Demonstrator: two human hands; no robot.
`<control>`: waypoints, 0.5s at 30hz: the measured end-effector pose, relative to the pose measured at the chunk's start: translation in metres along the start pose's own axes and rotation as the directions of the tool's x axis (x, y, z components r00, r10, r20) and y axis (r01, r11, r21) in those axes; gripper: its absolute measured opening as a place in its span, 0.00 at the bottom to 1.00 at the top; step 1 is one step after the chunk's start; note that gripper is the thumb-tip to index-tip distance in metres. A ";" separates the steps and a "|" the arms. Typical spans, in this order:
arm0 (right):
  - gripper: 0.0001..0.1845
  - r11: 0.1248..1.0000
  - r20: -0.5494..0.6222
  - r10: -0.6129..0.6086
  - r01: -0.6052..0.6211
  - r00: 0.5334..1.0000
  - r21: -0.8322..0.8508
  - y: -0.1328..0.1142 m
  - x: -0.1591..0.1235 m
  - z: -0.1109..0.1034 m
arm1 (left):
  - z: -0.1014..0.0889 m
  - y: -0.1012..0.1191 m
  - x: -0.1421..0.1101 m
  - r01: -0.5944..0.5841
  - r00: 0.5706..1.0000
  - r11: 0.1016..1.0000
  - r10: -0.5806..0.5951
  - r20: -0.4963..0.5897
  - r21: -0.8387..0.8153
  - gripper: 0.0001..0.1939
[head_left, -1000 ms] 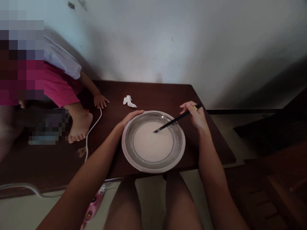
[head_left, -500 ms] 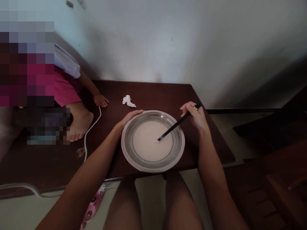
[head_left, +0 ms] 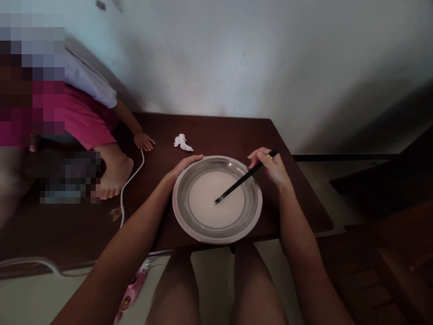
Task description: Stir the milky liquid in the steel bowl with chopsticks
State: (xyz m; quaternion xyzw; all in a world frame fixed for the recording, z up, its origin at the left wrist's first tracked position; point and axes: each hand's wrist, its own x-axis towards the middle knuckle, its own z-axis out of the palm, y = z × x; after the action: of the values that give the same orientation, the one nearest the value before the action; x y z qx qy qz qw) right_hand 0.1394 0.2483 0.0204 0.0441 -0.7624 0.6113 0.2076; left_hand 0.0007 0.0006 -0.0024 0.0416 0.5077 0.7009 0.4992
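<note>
the dark reddish-brown wooden tabletop (head_left: 230, 131) extended along the pale grey, smudged wall (head_left: 237, 58), its far right corner rounded. the round, shiny metal bowl (head_left: 184, 201) stood upright on this surface, close to the near edge, and contained an off-white, opaque liquid (head_left: 206, 194).

the left hand (head_left: 182, 166) lay against the far left of the bowl's rim; whether its fingers were clamped on the rim could not be told. the right hand (head_left: 270, 166) pinched the slender black chopsticks (head_left: 240, 180), yellow-banded at the upper end, between thumb and fingers. the chopsticks slanted down over the rim, with the lower tips at the liquid.

a crumpled white tissue (head_left: 183, 142) lay beyond the bowl. to the left, another person's hand (head_left: 144, 141) rested flat on the wood, near a thin white cable (head_left: 131, 178) and a bare foot (head_left: 117, 177).

below the near edge, a pink object (head_left: 133, 289) was located on the pale floor (head_left: 216, 280). dark brown wooden furniture (head_left: 395, 253) occupied the dim right side of the room.
</note>
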 end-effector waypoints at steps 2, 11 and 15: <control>0.15 1.000 -0.041 -0.026 0.026 0.999 -0.003 0.000 0.000 0.001 | -0.001 -0.001 0.001 -0.004 1.000 1.000 0.004 -0.004 0.007 0.15; 0.15 1.000 -0.018 -0.024 0.024 1.000 0.011 0.001 0.000 0.000 | -0.006 -0.003 0.003 -0.016 1.000 1.000 0.015 0.023 0.017 0.14; 0.12 0.997 -0.144 -0.069 0.071 0.987 0.005 0.001 0.001 0.000 | -0.005 -0.003 0.002 -0.030 0.999 0.999 0.029 0.029 0.024 0.14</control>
State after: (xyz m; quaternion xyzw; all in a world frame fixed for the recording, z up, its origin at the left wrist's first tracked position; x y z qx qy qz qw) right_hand 0.1385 0.2490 0.0193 0.0276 -0.7402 0.6091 0.2833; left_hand -0.0014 -0.0009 -0.0081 0.0651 0.5083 0.7013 0.4955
